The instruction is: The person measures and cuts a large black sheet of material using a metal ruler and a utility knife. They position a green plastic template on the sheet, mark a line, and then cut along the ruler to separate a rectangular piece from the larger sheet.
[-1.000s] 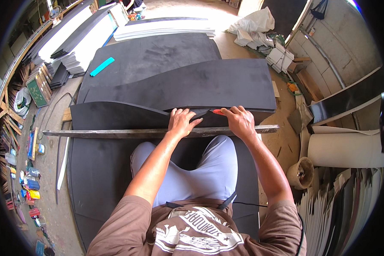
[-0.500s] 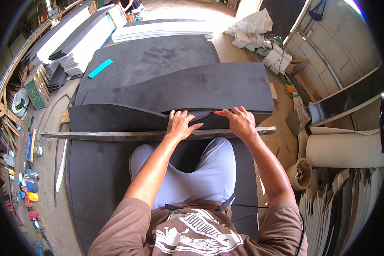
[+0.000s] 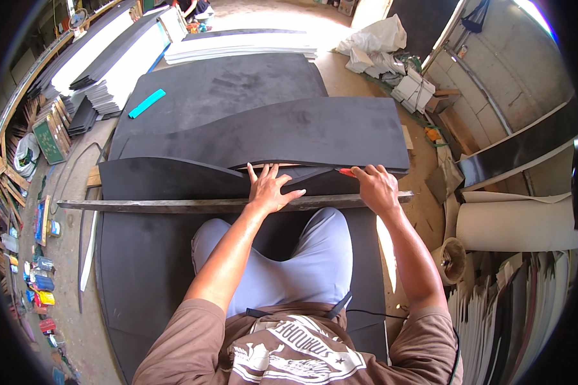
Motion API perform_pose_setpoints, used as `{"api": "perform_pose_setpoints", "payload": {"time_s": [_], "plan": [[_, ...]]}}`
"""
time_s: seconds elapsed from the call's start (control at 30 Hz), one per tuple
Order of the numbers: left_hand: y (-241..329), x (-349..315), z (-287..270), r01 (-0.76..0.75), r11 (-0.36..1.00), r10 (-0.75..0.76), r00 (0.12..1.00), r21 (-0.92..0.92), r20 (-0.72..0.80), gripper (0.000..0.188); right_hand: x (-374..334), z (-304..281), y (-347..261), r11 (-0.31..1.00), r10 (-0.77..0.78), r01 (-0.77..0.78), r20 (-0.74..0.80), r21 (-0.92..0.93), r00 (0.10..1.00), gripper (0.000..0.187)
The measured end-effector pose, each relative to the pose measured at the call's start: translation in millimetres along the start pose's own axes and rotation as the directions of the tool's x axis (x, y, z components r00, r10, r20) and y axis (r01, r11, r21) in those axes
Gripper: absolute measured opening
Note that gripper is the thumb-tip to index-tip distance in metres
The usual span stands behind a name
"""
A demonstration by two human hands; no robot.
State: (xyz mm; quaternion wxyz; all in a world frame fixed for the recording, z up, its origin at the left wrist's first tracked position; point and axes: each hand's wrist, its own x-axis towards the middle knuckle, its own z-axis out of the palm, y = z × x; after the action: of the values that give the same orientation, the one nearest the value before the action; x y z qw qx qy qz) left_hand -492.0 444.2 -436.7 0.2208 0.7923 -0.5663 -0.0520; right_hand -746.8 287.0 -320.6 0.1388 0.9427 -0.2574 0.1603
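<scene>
My right hand (image 3: 376, 187) grips a red-handled cutter knife (image 3: 347, 172) at the right end of a cut in black foam sheet. Beyond the cut, a wide black piece (image 3: 315, 131) bows upward at its near edge. A strip of black sheet (image 3: 154, 174) curls up on the left, on the near side. With fingers spread, my left hand (image 3: 270, 189) presses on the sheet beside the cut, its fingertips under the raised edge. A long dark straight bar (image 3: 154, 205) lies across the sheet just in front of my knees, close to both wrists.
A turquoise strip (image 3: 147, 104) rests on the far black sheet. Stacks of white and black boards (image 3: 119, 77) stand at the far left. Paint containers (image 3: 43, 282) line the left side. A white roll (image 3: 514, 224) and upright sheets (image 3: 507, 314) are at the right. Another person (image 3: 196, 9) is far off.
My right hand and the cutter knife have moved to the right, lengthening the cut. The sheet's edge now lifts over my left fingertips, which have spread apart.
</scene>
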Motion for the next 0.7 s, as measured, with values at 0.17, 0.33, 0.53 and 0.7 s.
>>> {"api": "perform_pose_setpoints", "payload": {"time_s": [0.17,0.33,0.53,0.7], "plan": [[-1,-1,-4,0.009,1.0,-0.009,1.0,-0.02,0.015,0.081,0,0,-14,0.997,-0.036,0.04,-0.059,0.072,0.998,0.033],[3,0,-6,0.005,1.0,-0.005,1.0,-0.014,0.021,0.081,12,10,-26,0.995,-0.065,0.068,-0.034,0.078,0.997,0.035],[4,-4,-9,0.015,1.0,-0.014,0.999,-0.009,0.032,0.083,15,9,-19,1.0,-0.024,0.024,0.105,0.004,0.994,0.034],[3,-2,-9,0.012,1.0,-0.012,1.0,-0.001,0.018,0.083,-3,8,-7,0.999,-0.016,0.016,0.003,0.034,1.0,0.036]]}}
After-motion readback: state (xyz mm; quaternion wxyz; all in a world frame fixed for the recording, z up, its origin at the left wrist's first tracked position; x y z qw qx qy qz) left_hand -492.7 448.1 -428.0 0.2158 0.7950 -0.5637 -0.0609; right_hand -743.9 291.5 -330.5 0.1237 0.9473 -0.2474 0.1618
